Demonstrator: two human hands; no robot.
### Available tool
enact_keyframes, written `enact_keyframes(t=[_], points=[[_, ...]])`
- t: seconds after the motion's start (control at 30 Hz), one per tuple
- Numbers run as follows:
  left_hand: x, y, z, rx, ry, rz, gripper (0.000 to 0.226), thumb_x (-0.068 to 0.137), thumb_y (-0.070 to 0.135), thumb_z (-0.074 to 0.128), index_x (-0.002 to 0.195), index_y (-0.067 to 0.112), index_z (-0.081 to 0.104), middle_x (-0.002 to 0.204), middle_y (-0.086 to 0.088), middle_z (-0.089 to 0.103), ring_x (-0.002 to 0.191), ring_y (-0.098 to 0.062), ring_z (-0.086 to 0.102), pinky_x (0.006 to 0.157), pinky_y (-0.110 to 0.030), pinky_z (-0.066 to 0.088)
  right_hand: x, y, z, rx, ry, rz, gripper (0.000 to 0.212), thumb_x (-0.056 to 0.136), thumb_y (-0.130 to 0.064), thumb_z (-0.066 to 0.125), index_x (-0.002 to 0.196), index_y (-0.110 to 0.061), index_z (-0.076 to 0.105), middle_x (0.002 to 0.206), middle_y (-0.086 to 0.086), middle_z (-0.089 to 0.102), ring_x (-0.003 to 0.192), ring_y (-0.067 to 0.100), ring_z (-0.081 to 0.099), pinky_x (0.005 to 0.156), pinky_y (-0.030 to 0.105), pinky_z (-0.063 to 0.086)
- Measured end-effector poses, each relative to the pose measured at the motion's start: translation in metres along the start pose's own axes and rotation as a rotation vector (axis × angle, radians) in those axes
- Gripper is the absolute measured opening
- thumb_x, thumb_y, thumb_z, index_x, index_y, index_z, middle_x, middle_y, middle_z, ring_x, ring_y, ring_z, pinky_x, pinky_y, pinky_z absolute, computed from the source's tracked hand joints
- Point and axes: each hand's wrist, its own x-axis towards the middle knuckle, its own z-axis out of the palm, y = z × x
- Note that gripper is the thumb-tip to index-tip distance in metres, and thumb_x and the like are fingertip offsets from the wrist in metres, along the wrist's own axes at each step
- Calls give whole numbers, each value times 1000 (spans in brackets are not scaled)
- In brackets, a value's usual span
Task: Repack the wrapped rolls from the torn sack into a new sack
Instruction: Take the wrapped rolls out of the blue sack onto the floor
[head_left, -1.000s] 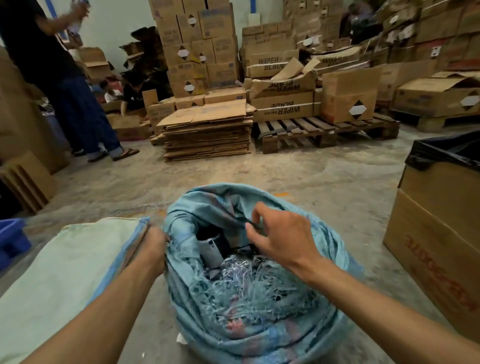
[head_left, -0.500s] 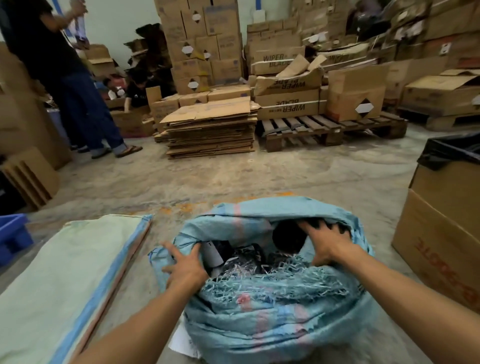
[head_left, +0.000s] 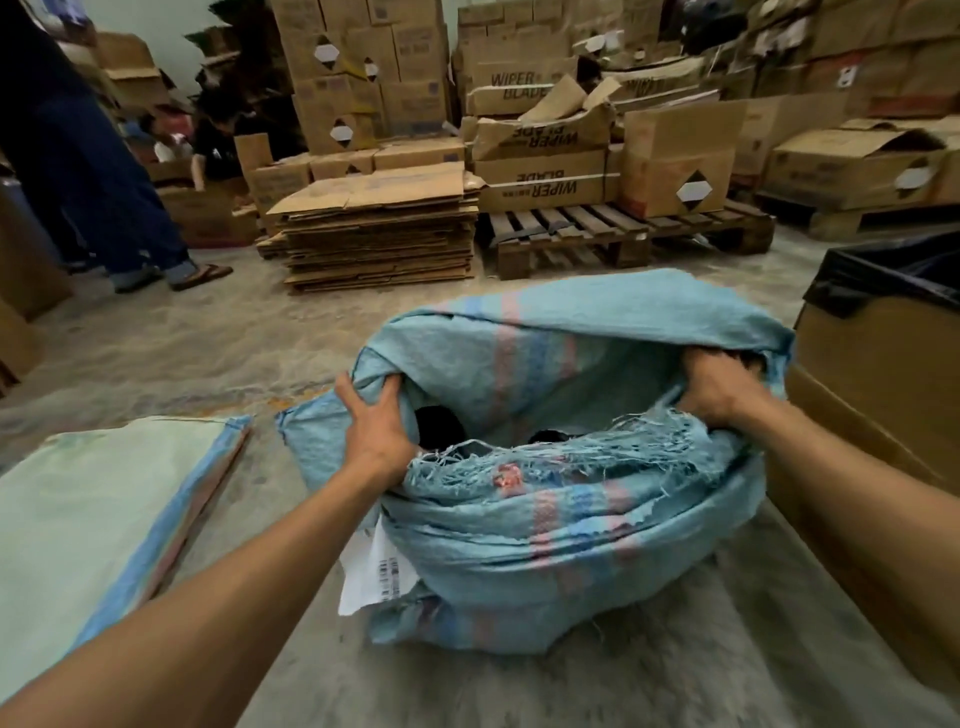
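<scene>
The left hand (head_left: 376, 428) has its grip closed on the left side of the torn sack's (head_left: 571, 525) mouth, fingers curled over a bunched fold of blue weave, thumb out on the near side. The right hand (head_left: 719, 389) grips the right side of the same mouth; its fingertips are buried in the cloth and cannot be seen. Between the two hands the mouth is spread wide, and its near edge is a frayed fringe of loose threads (head_left: 582, 457).

Inside, little can be made out: two dark round shapes (head_left: 439, 426) show just behind the fringe, likely ends of the wrapped rolls, but the wrapping itself is lost in shadow. The rest of the contents are hidden by the sack's walls. A white label (head_left: 374, 571) with a barcode pokes out at the sack's 8 o'clock, partly tucked under a fold, its print too small to read.

The sack sits on the concrete floor (head_left: 171, 353). At its 9 o'clock the new sack (head_left: 78, 530) lies flat, pale green with a blue edge stripe, cut off by the left border. At 3 o'clock stands a cardboard box (head_left: 872, 395) lined with black plastic, also cut off. At 12 o'clock are flattened cartons (head_left: 379, 234) and a wooden pallet (head_left: 613, 234). At 10 o'clock a standing person's legs (head_left: 98, 187) show, the upper body out of frame.
</scene>
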Motion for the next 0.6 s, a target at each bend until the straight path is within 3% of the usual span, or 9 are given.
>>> enact_keyframes(t=[0.1,0.17,0.2,0.27,0.33,0.43,0.5,0.57,0.6], points=[[-7,-4,-2,17,-8,57,99,73,19,83,151,33,23,156,-16,-23,131,-50,40,106,-45,39,-1,-7,14,22,140,5,87,64,-26,73,141,-9,36,141,23,42,132,47,37,107,62,32],[-9,-8,-3,67,-65,83,98,75,19,81,151,37,21,156,-17,-23,131,-52,39,105,-48,41,-5,-5,20,77,139,-1,85,62,-27,71,139,-10,40,139,23,45,130,46,40,105,60,36],[-9,-12,-2,95,-121,71,97,77,20,79,151,38,20,156,-16,-25,133,-53,35,107,-50,40,-9,-4,22,139,67,-26,86,62,-28,71,140,-10,41,141,21,46,132,43,41,106,55,39],[-9,-19,5,171,-252,-24,92,81,26,76,151,44,18,154,-13,-35,142,-54,17,113,-56,30,-22,-6,24,185,-259,-171,84,71,-24,75,147,-14,39,148,11,43,136,31,41,111,43,38],[-15,-25,16,308,-319,-103,80,84,33,73,147,49,26,152,-10,-42,144,-51,-13,112,-71,13,-41,-16,25,12,-555,-308,76,82,-19,70,150,-22,37,150,3,43,135,21,43,111,36,37],[-32,-30,30,500,-171,68,54,82,58,66,132,47,50,153,-8,-41,136,-44,-39,106,-75,-5,-62,-33,15,-199,-563,-396,72,84,-14,61,150,-29,37,150,3,44,132,22,47,107,36,41],[-41,-29,34,464,38,360,41,88,59,58,125,42,60,159,-6,-29,143,-38,-32,114,-64,-3,-72,-47,3,-131,-469,-471,69,85,-16,62,148,-32,39,150,-1,44,132,17,46,108,32,40],[-42,-24,38,351,62,582,37,92,56,52,121,36,65,163,-7,9,150,-31,9,119,-47,18,-85,-68,-2,71,-337,-601,61,89,-21,61,146,-30,43,148,-6,46,134,11,43,112,28,34],[-41,-23,39,304,-34,630,38,92,56,50,119,34,65,154,-6,35,139,-27,36,112,-39,35,-92,-79,0,135,-289,-652,56,91,-25,58,145,-30,44,148,-7,47,134,9,43,115,31,31]])
